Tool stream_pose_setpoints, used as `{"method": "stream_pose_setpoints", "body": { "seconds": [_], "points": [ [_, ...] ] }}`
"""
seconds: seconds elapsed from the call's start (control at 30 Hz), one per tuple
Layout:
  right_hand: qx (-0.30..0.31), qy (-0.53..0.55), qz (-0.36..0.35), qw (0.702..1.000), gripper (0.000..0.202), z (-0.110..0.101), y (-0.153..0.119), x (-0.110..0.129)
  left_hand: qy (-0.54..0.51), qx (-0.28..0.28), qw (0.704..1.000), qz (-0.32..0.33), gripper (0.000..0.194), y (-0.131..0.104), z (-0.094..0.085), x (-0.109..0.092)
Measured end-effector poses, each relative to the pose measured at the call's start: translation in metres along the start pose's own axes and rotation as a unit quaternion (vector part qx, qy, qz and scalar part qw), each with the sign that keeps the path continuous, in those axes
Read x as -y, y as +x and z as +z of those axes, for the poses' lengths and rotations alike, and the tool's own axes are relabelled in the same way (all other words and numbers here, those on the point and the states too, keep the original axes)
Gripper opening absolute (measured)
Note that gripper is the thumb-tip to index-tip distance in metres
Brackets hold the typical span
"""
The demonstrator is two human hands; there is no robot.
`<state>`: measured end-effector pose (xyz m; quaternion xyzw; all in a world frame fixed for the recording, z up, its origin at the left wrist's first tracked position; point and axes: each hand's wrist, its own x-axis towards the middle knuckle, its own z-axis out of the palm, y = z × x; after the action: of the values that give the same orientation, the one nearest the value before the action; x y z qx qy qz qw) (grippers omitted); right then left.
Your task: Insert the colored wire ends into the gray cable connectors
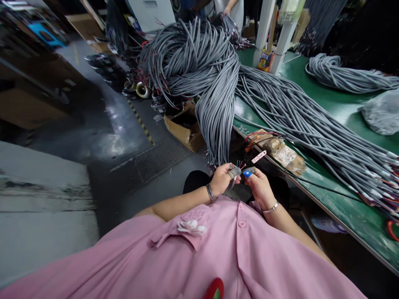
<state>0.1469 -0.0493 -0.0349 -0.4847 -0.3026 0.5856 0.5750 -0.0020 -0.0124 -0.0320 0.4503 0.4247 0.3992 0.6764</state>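
In front of my lap, my left hand (222, 180) is closed around the end of a grey cable (233, 182). Thin coloured wires (240, 165) fan out of that end, above my fingertips. Close on the right, my right hand (261, 190) is pinched, its fingertips almost at the wires. Something small and blue (247, 173) shows at its thumb; whether it is a wrap on the thumb or a held piece, I cannot tell. Grey coverings are on some fingertips of both hands.
A large heap of grey cables (218, 83) hangs over the end of the green table (343, 110). More cables lie along it. A taped block (282, 153) sits at the near edge. A cardboard box (183, 131) stands on the floor. A co-worker's arm (230, 6) shows behind the heap.
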Motion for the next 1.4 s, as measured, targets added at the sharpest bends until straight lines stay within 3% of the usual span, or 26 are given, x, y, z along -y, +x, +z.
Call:
{"method": "stream_pose_setpoints", "body": {
  "seconds": [0.33, 0.83, 1.1, 1.4],
  "points": [
    [0.005, -0.012, 0.009, 1.0, 0.023, 0.006, 0.005, 0.003, 0.023, 0.018, 1.0, -0.004, 0.031, -0.003, 0.005, -0.005],
    [-0.023, 0.005, -0.008, 1.0, 0.02, 0.008, 0.003, -0.005, 0.004, -0.02, 1.0, -0.011, 0.032, 0.001, 0.005, 0.004],
    [0.009, 0.034, 0.025, 0.999, 0.022, 0.008, 0.006, 0.0, 0.013, -0.007, 1.0, -0.018, 0.033, -0.003, 0.008, -0.001],
    [-0.029, 0.024, -0.001, 0.999, 0.023, 0.009, 0.005, -0.007, 0.002, -0.033, 0.999, -0.017, 0.036, -0.002, 0.01, 0.0]
  ]
}}
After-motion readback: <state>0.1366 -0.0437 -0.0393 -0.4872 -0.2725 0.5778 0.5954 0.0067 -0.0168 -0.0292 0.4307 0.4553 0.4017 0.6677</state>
